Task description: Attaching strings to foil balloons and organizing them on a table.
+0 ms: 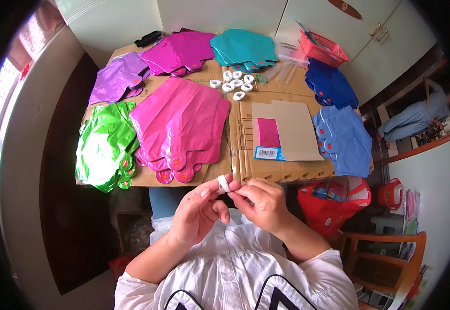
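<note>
My left hand (196, 211) is raised just off the table's front edge, with a white ribbon-like strand (223, 184) wound in a small coil round its fingers near the tips. Against that coil, my right hand (262, 202) pinches with thumb and forefinger; the bit between those fingertips is too small to make out. Several similar white coils (228, 87) lie loose in the middle back of the table. Closest to my hands is a stack of pink flat foil balloons (181, 124), its rounded tabs toward me.
Around the cardboard-covered table (287, 178) lie green (103, 139), lilac (116, 77), magenta (178, 50), teal (243, 46), dark blue (331, 82) and light blue foil stacks (345, 137). A cardboard piece (297, 132), red basket (323, 49), red bag (328, 214) and wooden chair (385, 240) stand right.
</note>
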The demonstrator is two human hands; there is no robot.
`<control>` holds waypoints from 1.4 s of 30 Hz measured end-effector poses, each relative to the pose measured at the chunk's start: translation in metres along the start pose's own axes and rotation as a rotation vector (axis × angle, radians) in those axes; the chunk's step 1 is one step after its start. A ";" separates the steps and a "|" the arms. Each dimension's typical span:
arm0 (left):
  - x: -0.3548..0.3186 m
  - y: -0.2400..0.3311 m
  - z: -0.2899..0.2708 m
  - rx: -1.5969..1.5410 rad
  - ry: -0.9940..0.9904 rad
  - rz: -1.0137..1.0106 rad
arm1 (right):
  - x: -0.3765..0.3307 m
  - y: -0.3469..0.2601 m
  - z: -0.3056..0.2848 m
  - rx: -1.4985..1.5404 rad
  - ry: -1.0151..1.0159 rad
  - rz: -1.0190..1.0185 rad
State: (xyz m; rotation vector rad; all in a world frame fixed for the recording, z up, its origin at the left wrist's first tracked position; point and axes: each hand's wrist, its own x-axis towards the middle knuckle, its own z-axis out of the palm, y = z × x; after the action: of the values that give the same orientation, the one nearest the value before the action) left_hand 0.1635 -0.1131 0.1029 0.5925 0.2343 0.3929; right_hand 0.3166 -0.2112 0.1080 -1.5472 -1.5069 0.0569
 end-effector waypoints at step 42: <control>0.015 0.004 0.013 0.592 0.274 -0.075 | 0.002 0.010 -0.013 0.373 -0.286 -0.037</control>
State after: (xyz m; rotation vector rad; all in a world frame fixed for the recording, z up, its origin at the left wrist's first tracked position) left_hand 0.1802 -0.1101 0.1145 1.1087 0.6461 0.3300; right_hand 0.3327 -0.2145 0.1099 -1.2455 -1.6347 0.5282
